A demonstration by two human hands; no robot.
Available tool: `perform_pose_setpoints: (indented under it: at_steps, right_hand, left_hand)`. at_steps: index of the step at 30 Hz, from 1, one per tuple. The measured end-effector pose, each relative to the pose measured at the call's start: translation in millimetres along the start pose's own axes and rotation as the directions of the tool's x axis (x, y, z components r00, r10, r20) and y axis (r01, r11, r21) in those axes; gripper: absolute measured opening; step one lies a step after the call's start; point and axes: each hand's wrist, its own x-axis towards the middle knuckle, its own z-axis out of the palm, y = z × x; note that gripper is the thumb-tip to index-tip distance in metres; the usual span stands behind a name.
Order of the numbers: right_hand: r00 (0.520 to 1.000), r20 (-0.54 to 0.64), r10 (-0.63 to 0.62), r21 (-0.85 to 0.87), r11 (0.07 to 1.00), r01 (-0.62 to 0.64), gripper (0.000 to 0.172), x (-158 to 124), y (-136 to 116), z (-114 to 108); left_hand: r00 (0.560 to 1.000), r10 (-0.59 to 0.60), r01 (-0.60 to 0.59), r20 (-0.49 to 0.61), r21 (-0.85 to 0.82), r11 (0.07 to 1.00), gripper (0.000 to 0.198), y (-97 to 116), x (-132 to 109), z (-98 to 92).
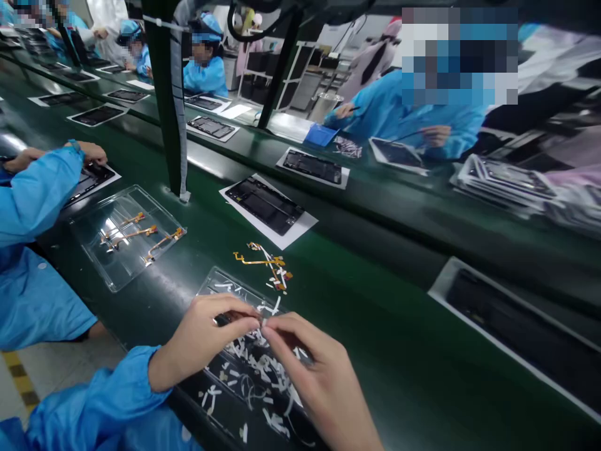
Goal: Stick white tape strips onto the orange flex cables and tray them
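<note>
My left hand [201, 335] and my right hand [322, 363] meet fingertip to fingertip, each closed in a pinch. Whatever small piece sits between the fingers is mostly hidden and too small to name. Below them lies a clear plastic tray [212, 280] strewn with white scraps [263, 363], partly covered by my hands. Just beyond the tray, several orange flex cables [260, 262] rest in a loose pile with white strips among them.
A second clear tray [115, 279] holds a few flex cables [134, 235]. Dark device housings [265, 203] lie on white sheets along the green bench [375, 313]. A metal post [166, 125] rises behind. A co-worker's blue sleeve [40, 194] is at left; another person [422, 119] works opposite.
</note>
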Motion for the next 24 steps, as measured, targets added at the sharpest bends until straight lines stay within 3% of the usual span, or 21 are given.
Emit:
perform_pose_setpoints:
  at_steps: [7,10,12,15,24]
  right_hand:
    - [0.999,-0.016,-0.038,0.01,0.999,0.038,0.02,0.1,-4.5,1.9]
    - [0.998,-0.054,-0.012,0.02,1.0,0.013,0.02,0.2,-1.4,2.3]
    - [0.994,-0.106,0.03,0.036,0.999,-0.026,0.018,0.0,2.4,1.7]
    - [0.987,-0.149,0.066,0.061,0.996,-0.058,0.017,-0.8,5.8,0.9]
    - [0.994,-0.102,-0.043,-0.006,0.999,0.042,0.016,-2.5,-1.9,0.7]
  left_hand:
    - [0.988,0.157,-0.155,-0.003,0.144,0.977,0.017,-0.2,0.9,5.1]
    - [0.992,0.127,-0.129,0.023,0.141,0.982,0.02,-1.1,3.0,3.6]
    - [0.992,0.121,-0.113,-0.038,0.166,0.98,0.017,-2.1,3.2,3.9]
    - [0.971,0.202,-0.172,-0.127,0.215,0.961,0.007,-3.5,0.9,8.8]
    - [0.936,0.327,-0.282,-0.133,0.275,0.919,0.009,-3.6,-2.1,19.3]
